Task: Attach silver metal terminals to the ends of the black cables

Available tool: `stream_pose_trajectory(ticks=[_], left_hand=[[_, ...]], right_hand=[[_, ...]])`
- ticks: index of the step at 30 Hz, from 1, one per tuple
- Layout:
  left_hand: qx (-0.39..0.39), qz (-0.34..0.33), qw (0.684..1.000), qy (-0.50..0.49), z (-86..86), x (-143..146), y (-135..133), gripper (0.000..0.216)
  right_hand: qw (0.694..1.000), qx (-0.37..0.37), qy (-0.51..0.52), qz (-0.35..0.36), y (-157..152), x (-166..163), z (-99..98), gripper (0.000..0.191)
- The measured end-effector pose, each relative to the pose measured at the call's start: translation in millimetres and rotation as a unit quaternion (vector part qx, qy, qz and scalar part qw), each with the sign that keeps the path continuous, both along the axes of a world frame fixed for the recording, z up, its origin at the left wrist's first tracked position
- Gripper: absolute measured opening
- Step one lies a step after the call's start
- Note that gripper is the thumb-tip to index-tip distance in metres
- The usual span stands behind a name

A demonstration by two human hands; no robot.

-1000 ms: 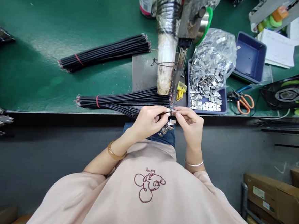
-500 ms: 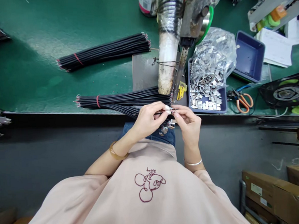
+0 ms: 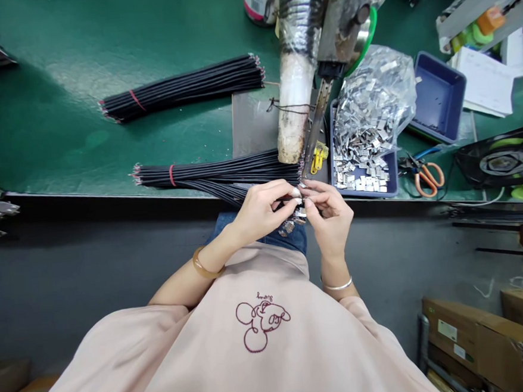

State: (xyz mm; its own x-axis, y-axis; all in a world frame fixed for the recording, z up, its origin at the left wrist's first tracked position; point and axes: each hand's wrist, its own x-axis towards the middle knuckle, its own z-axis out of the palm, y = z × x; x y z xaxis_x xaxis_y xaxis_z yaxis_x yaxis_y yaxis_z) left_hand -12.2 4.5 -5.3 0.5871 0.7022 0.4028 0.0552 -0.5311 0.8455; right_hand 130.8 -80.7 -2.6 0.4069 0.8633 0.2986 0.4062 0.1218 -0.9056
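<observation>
Black wire [image 3: 284, 200]: thin, dark-sheathed, lying roughly level, its right end pinched between the fingertips of the left hand [image 3: 259, 211] and right hand [image 3: 329, 214], just off the near edge of the table [image 3: 83, 143]. Metal clips [image 3: 293, 223]: small, silver, flat; a cluster hanging just beneath the fingers.

Just behind the fingers [image 3: 288, 189], a wire bundle [image 3: 215, 170] lies on the bench [image 3: 61, 144], stretching left; another bundle [image 3: 182, 88] lies farther behind. Right: a tray [image 3: 369, 195] holding clips [image 3: 361, 177], then scissors [image 3: 427, 178].
</observation>
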Motion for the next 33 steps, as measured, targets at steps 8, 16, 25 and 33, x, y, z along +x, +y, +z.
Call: stream_pose_trajectory(ticks=[8, 16, 25, 33], left_hand=[[-0.21, -0.015, 0.977, -0.009, 3.6, 0, 1, 0.015], [-0.324, -0.032, 0.944, -0.061, 13.0, 7, 7, 0.012], [-0.338, -0.023, 0.939, -0.068, 16.3, 7, 10, 0.017], [-0.341, -0.022, 0.937, -0.064, 18.9, 9, 11, 0.018]], right_hand=[[0.99, 0.066, -0.112, -0.053, 6, -6, -4.6, 0.009], [0.978, 0.136, -0.154, -0.021, -2, 2, -1.0, 0.011], [0.991, 0.101, -0.09, -0.02, 0, 9, -7.7, 0.007], [0.966, 0.14, -0.219, -0.004, 2, 11, -7.7, 0.013]])
